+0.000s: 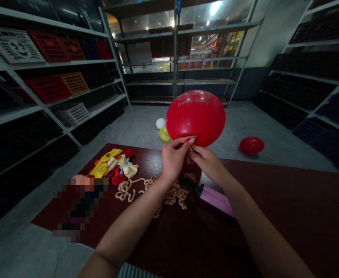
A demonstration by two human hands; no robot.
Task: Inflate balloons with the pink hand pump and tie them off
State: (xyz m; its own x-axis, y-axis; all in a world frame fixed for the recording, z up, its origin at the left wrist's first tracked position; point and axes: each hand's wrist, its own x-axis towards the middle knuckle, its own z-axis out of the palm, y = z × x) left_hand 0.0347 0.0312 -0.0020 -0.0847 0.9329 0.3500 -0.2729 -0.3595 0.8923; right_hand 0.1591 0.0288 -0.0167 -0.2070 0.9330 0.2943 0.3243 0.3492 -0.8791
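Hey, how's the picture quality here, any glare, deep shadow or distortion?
In the head view: small highlights on the held red balloon; a blown-out light at the top; the right-hand shelves sink into shadow, detail lost; shelf posts lean toward the edges, like wide-lens distortion; pixelated blocks hide part of the table's left side.

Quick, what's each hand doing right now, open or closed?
Left hand: closed, holding the balloon at its underside.
Right hand: closed, fingertips pinching just below the balloon.

We see our left hand (173, 159) and right hand (206, 158) bare, our wrists (167, 180) slender, our uncovered forearms (133, 223) widening behind them.
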